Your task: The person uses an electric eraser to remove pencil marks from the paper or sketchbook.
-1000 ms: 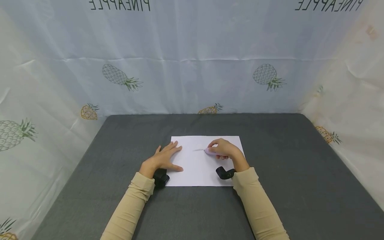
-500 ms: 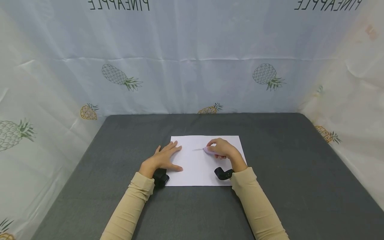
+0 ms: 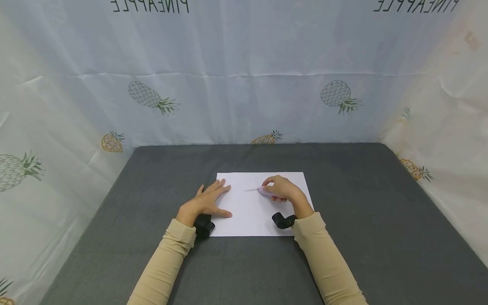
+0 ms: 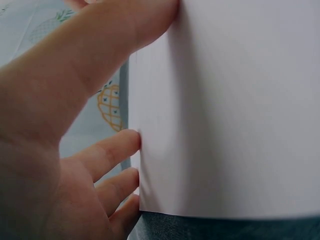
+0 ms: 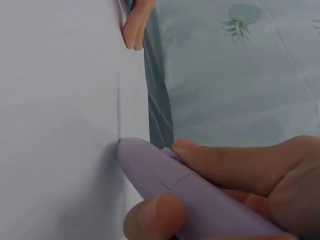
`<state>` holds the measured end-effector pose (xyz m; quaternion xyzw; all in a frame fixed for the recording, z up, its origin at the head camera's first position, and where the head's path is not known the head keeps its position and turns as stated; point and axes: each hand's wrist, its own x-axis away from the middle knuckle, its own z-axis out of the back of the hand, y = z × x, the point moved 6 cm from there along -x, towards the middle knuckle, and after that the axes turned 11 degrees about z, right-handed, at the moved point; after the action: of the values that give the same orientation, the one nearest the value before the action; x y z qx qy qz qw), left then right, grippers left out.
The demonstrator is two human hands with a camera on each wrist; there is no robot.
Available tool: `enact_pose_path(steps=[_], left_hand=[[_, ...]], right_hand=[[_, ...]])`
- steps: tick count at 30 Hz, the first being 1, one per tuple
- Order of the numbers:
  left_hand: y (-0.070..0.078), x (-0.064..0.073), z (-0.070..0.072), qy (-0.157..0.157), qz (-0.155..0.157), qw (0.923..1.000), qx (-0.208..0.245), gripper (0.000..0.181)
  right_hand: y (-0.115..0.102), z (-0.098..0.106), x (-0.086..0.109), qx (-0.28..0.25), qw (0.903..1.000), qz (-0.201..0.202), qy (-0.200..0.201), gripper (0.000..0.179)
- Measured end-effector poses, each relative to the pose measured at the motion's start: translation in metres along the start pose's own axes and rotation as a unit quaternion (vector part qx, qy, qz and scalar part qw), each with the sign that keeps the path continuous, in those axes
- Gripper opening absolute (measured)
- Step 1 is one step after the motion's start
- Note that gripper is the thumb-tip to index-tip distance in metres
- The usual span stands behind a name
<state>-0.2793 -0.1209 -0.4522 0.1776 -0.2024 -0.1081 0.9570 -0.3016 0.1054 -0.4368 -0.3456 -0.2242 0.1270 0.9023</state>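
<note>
A white sheet of paper (image 3: 248,222) lies on the dark table. My left hand (image 3: 207,201) rests along its left edge, fingers spread and thumb out over the sheet. With thumb and fingers my right hand (image 3: 285,189) grips a lavender utility knife (image 5: 170,182), its rounded nose down at the paper. A slider sticks out of the knife's side near a fingertip. From the nose a thin straight line (image 5: 118,105) runs across the sheet toward the left hand. Below the knife, its shadow falls on the paper; the blade itself is hidden.
Each wrist carries a black camera (image 3: 283,220). The table (image 3: 236,271) has a dark grey cover. Behind it and at both sides hang pale curtains (image 3: 236,101) printed with pineapples.
My right hand and the knife have shifted slightly left and away from me along the line. The left hand stays in place on the paper.
</note>
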Motion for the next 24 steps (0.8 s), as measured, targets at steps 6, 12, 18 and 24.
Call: enact_pose_path(steps=[6, 12, 18, 24], left_hand=[[-0.001, 0.000, -0.001, -0.003, -0.002, 1.0000, 0.000, 0.093], [-0.001, -0.001, -0.001, -0.004, 0.000, 1.0000, -0.001, 0.094], [-0.001, -0.001, -0.001, -0.004, 0.001, 1.0000, 0.003, 0.093], [-0.001, -0.001, -0.001, -0.002, -0.003, 1.0000, 0.002, 0.093]], right_hand=[[0.002, 0.000, 0.001, 0.000, 1.0000, -0.009, 0.000, 0.031], [0.002, 0.000, 0.000, -0.010, 0.9999, -0.003, -0.001, 0.033], [0.009, 0.008, 0.004, -0.024, 0.9997, -0.004, -0.008, 0.032], [0.010, 0.008, 0.003, -0.047, 0.9988, 0.000, -0.009, 0.034]])
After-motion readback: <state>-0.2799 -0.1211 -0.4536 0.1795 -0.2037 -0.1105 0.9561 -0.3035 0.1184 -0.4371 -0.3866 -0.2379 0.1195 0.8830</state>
